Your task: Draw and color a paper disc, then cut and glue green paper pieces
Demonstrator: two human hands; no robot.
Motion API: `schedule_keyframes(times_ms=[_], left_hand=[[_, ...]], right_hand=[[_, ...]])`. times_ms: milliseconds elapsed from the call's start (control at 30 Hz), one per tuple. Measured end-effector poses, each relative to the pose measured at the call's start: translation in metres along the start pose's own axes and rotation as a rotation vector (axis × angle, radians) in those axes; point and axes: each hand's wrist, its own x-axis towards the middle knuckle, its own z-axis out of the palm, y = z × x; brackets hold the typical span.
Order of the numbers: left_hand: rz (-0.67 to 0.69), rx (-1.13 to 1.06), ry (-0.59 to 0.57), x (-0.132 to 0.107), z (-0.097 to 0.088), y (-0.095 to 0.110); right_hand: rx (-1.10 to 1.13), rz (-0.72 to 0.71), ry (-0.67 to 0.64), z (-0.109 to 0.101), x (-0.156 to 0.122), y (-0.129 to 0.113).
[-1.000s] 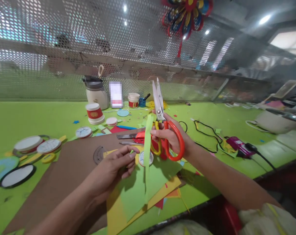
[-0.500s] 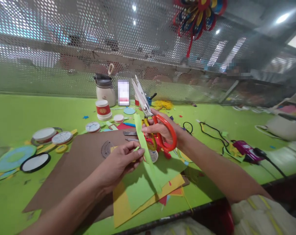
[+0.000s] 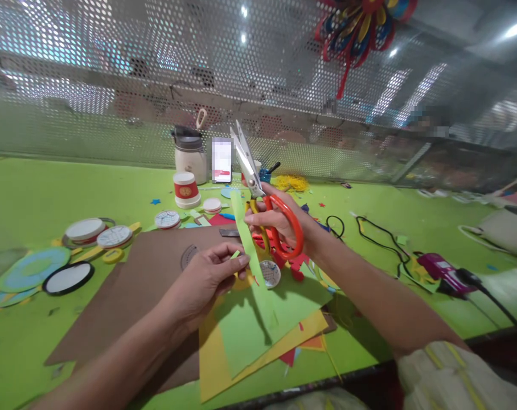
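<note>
Between the thumb and finger of my left hand [image 3: 216, 270] is a small bit of green paper [image 3: 236, 254]. Those fingertips also meet the side of a long light-green paper strip [image 3: 250, 245], which stands upright in front of me. My right hand [image 3: 279, 222] grips a pair of scissors [image 3: 250, 168] with red and yellow handles. The blades point up and are slightly apart, with no paper between them. My right thumb and fingers lie close to the strip's upper part; whether they grip it too is hard to see. Below lies a green paper sheet [image 3: 250, 336].
Yellow paper [image 3: 213, 364] and brown board [image 3: 151, 285] lie under the work. A white round piece with a cracked pattern [image 3: 270, 274] sits beside the strip. Farther back stand a red-and-white paper cup [image 3: 186, 189], a jug [image 3: 190, 159] and a phone [image 3: 221, 162]. A purple glue gun [image 3: 444, 272] is at right.
The view has shifted a little, moving the background rightward. Both hands keep their hold; the scissors sit slightly higher and further left in the picture, with the blades still apart.
</note>
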Motion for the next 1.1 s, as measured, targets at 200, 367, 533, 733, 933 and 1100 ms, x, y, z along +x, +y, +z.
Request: schedule_keyframes(times_ms=[200,367,533,733,933,1100], left_hand=[[0.077,-0.026,0.11,0.001,-0.001,0.001],[0.123,-0.083,0.161,0.001,-0.002,0.002],[0.128,-0.123,0.134,0.0,-0.001,0.002],[0.123,-0.126,0.117,0.002,-0.001,0.001],[0.16,-0.153,0.22,0.006,-0.009,0.002],[0.237,-0.209,0.313,0.011,-0.022,0.007]], right_hand=[[-0.159,0.03,0.139,0.006,-0.011,0.003],[-0.267,0.029,0.047,0.011,-0.036,0.014],[-0.27,0.042,0.04,0.02,-0.049,0.018],[-0.309,0.066,0.051,0.019,-0.051,0.02],[-0.423,0.173,0.045,0.015,-0.068,0.011],[-0.688,0.18,-0.133,0.007,-0.099,0.002]])
